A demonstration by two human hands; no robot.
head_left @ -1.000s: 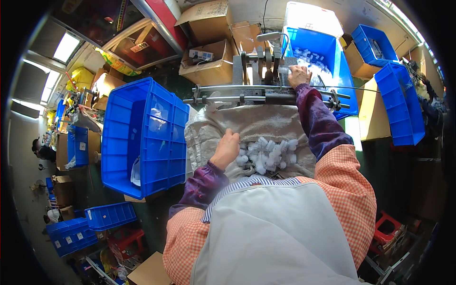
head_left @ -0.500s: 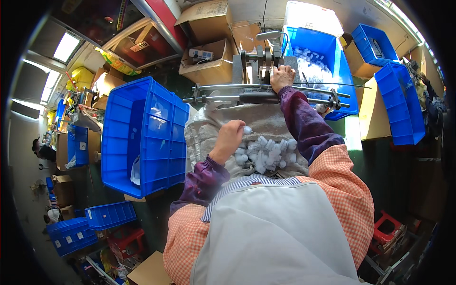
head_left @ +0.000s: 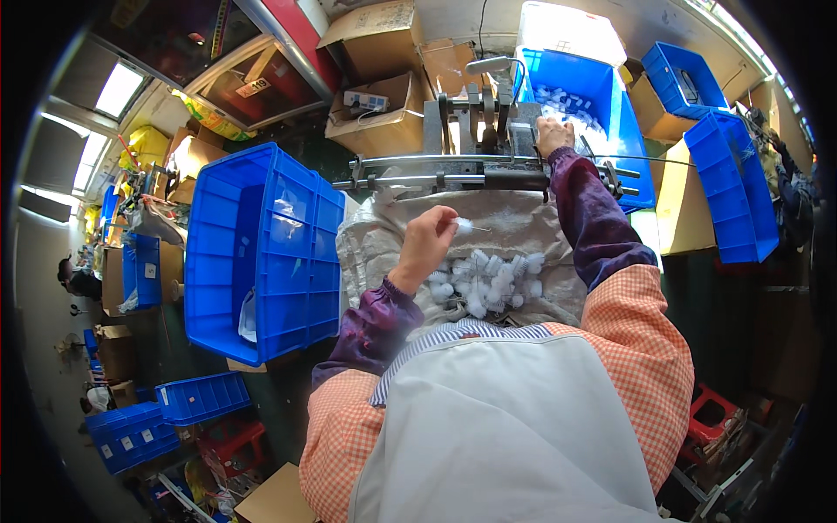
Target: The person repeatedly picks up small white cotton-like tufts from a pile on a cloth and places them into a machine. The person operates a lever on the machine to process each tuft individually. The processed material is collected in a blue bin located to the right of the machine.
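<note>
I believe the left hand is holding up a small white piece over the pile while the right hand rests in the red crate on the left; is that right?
Not quite: the head view shows the right hand at the machine ahead, not in a crate. The left hand does hold a small white piece over the pile.

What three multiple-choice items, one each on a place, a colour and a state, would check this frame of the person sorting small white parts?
1. Where is the right hand?
A. on the metal machine
B. in the lap
C. on the red stool

2. What colour is the big crate on the person's left?
A. green
B. blue
C. grey

3. What is the left hand doing?
A. lying flat and open
B. hidden from view
C. pinching one small white part

Answers: 1 A, the hand rests at the machine's top; 2 B, its walls are blue; 3 C, the part sits at the fingertips above the pile of white parts.
</note>
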